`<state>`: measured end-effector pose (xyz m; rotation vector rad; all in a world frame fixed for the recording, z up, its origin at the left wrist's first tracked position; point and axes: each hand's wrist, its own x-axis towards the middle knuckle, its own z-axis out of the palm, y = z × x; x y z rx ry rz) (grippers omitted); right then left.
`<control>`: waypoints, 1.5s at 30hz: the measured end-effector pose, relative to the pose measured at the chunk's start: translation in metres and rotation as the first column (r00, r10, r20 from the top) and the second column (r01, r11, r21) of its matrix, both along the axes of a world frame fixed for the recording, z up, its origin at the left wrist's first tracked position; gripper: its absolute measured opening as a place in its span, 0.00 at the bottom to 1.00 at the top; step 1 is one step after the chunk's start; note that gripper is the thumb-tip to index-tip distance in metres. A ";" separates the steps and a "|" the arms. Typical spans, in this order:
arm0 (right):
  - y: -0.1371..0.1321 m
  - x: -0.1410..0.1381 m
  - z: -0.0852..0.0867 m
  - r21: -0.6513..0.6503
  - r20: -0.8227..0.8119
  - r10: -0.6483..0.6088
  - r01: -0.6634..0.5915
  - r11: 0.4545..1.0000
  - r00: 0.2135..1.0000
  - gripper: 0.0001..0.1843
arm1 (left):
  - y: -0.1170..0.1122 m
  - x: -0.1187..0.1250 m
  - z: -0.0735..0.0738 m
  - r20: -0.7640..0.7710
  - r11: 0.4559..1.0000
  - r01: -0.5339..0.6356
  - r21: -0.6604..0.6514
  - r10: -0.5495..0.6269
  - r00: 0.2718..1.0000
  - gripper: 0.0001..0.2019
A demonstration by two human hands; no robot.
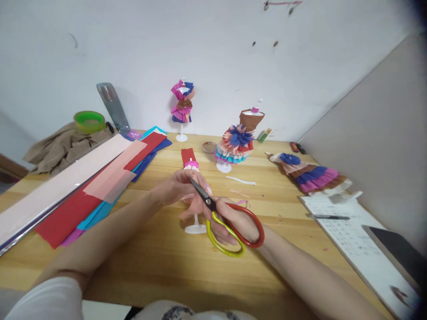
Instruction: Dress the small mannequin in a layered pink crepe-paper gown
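My right hand is closed around a pair of scissors with one red and one yellow handle loop. The dark blades point up and left, their tips close to the fingers of my left hand. Those left fingers pinch pale pink crepe paper at a small white dress form, its round base standing on the table. A pink piece sits at the form's top. The scissors and both hands hide much of the form's body.
Crepe paper strips lie at left, near a green tape roll and a bottle. Two dressed forms stand at the back. A paper-dressed form lies at right, above a white board with a pen.
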<state>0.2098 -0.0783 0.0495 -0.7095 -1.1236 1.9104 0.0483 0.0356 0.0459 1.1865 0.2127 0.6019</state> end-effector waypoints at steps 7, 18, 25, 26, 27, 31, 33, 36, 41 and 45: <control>-0.002 0.024 0.032 0.194 0.368 -0.003 -0.073 0.978 0.930 0.25 | 0.021 -0.013 0.016 -0.124 0.981 -0.177 0.077 0.185 0.975 0.07; 0.048 0.078 0.018 0.243 0.876 -0.314 -0.228 0.943 -0.365 0.19 | 0.035 -0.029 0.034 -0.398 0.910 -0.402 0.099 0.407 0.822 0.10; 0.055 0.083 -0.004 0.232 0.898 -0.321 -0.296 0.926 -0.301 0.22 | 0.032 -0.023 0.019 -0.451 0.930 -0.347 0.118 0.362 0.816 0.12; 0.056 0.084 -0.006 0.232 0.902 -0.321 -0.303 0.925 -0.290 0.23 | 0.031 -0.022 0.016 -0.449 0.932 -0.340 0.121 0.357 0.819 0.12; 0.057 0.085 -0.008 0.237 0.904 -0.324 -0.302 0.923 -0.279 0.23 | 0.030 -0.021 0.015 -0.451 0.935 -0.333 0.125 0.352 0.820 0.12; 0.059 0.089 -0.012 0.276 0.897 -0.349 -0.272 0.922 -0.271 0.27 | 0.023 -0.014 0.011 -0.460 0.947 -0.295 0.129 0.321 0.828 0.13; 0.059 0.091 -0.010 0.266 0.901 -0.344 -0.290 0.919 -0.265 0.32 | 0.020 -0.011 0.013 -0.467 0.958 -0.265 0.112 0.286 0.837 0.12; 0.057 0.092 -0.002 0.225 0.917 -0.304 -0.295 0.929 -0.257 0.35 | 0.018 -0.012 0.020 -0.476 0.960 -0.248 0.130 0.280 0.834 0.12; 0.050 0.080 0.013 0.218 0.844 -0.292 -0.209 0.953 -0.449 0.18 | 0.016 -0.019 0.031 -0.395 0.927 -0.276 0.254 0.360 0.845 0.10; 0.040 0.058 0.018 0.486 0.840 -0.506 -0.145 0.862 -0.196 0.19 | 0.001 -0.015 0.033 -0.440 0.899 -0.204 0.389 0.375 0.816 0.08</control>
